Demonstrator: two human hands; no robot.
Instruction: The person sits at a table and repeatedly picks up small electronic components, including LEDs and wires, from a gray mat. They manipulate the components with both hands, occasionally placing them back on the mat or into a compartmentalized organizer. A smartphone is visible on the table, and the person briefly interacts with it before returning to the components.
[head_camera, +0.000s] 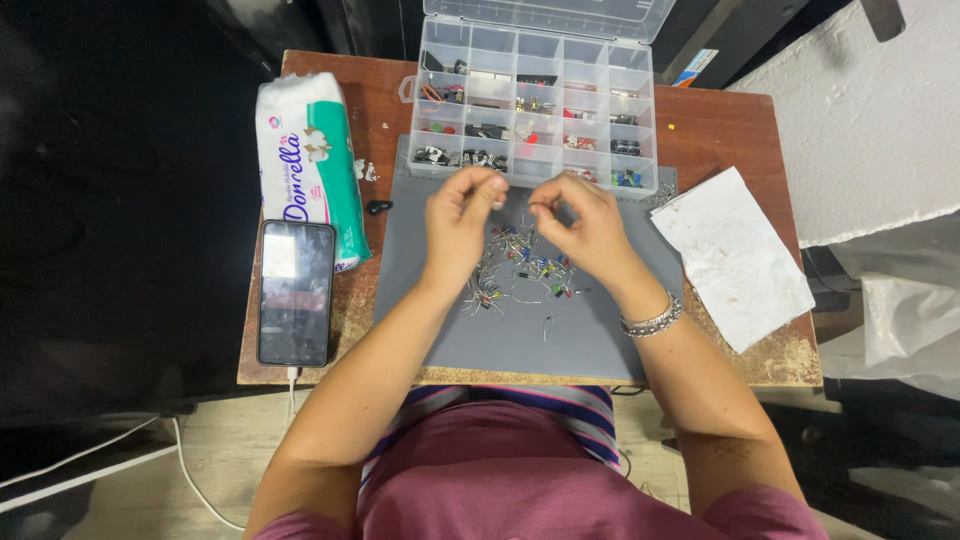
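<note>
A phone (296, 292) and a pack of cotton (308, 160) lie at the left of the table (740, 120). Over the grey mat (600, 340), the left hand (458, 222) and right hand (585, 225) hover near each other, fingertips pinched on something too small to tell. The pile of small parts (520, 268) lies just beneath and between them, the clear box (540, 105) behind it and a paper towel (735, 255) at the right.
</note>
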